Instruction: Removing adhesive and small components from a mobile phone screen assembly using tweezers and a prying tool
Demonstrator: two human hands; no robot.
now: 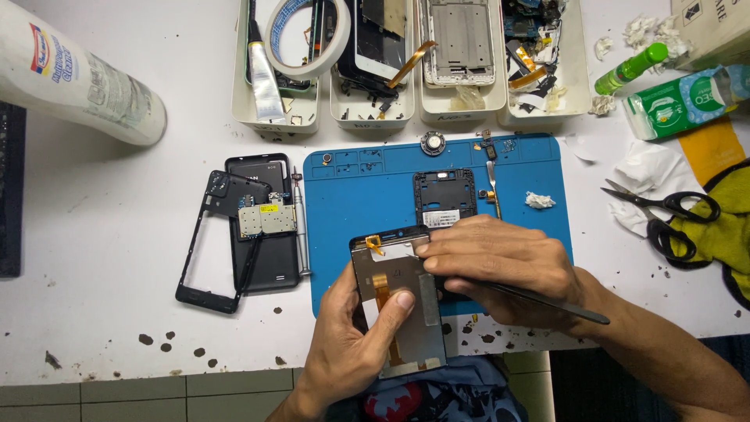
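Note:
My left hand [351,344] holds a phone screen assembly [406,328] from below, back side up, thumb pressed beside its orange flex cable [380,287]. My right hand [500,270] lies over the assembly's upper right, fingertips at its top edge, and grips a thin black tool [547,301] that points out to the right. Both hands hover over the front edge of a blue work mat [351,187]. A black phone frame [444,195] lies on the mat just beyond my fingers.
Left of the mat lie a black mid-frame [205,258], a battery cover with a circuit board [267,219] and a screwdriver [300,227]. White trays [273,117] of parts and tape stand behind. Scissors [664,211], a green bottle [629,69] and tissue lie right.

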